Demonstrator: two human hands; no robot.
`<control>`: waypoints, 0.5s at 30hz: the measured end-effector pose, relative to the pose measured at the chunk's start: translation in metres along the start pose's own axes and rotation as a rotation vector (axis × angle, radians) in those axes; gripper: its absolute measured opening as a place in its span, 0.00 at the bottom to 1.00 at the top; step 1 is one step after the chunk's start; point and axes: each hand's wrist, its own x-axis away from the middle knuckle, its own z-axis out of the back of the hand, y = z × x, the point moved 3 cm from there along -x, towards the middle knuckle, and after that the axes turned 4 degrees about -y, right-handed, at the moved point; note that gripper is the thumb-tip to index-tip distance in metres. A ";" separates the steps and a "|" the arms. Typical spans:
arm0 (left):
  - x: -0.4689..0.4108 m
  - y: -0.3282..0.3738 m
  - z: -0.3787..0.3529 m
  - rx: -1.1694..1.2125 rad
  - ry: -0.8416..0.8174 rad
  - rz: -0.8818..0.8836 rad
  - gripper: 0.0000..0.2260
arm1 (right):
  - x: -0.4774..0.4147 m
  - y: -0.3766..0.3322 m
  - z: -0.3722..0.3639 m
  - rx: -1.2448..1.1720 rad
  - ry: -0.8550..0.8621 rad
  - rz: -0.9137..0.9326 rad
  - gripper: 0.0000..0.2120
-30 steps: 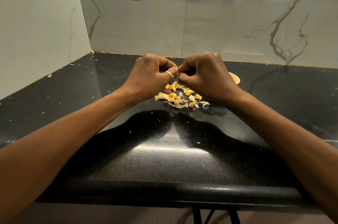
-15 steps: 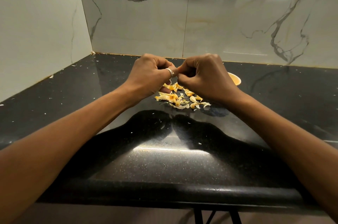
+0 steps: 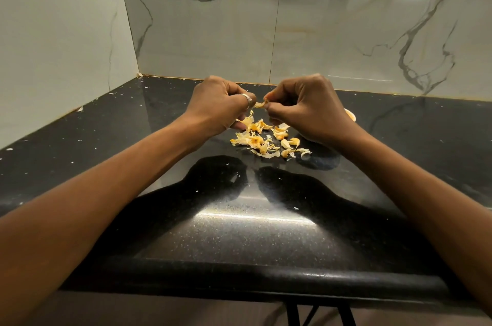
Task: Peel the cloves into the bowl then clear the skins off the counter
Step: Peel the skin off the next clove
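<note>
- Step in hand: peeling, 1st part of task. Both hands raised just above the surface [image 3: 239, 232], w/ one clove [image 3: 260, 104] pinched between them.
- Left hand [image 3: 221, 105]: fingers curled shut, thumb + forefinger nipping the clove's left end; ring on one finger.
- Right hand [image 3: 306, 109]: also curled, fingertips gripping the clove's right end, a flap of skin sticking up there.
- Clove sits directly over the skins pile [image 3: 266, 139], which lies on the surface under and betw. the hands.
- Bowl [image 3: 350, 114]: only a sliver of rim shows behind right wrist; contents hidden.
- Next move (judgement): strip remaining skin, let it drop, carry bare clove right to bowl. Needs a nail under the flap, light pull.
- Counts: hands 2, clove in grip 1, bowl 1. Skins approx. 15–20 pieces; any unpeeled cloves mixed in – can't tell.
- Skin clearing not yet begun.
</note>
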 end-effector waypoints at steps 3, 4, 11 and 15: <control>-0.002 -0.001 0.005 0.014 0.025 0.025 0.08 | -0.002 0.002 0.004 -0.051 0.011 -0.028 0.02; -0.002 -0.001 0.006 0.017 0.028 0.031 0.07 | -0.002 0.003 0.005 -0.063 0.014 -0.033 0.02; -0.001 -0.001 0.002 -0.017 0.016 0.025 0.05 | -0.003 0.006 0.007 -0.072 0.009 -0.050 0.02; -0.002 0.000 0.003 -0.006 0.031 0.006 0.05 | -0.004 0.009 0.008 -0.083 0.038 -0.066 0.02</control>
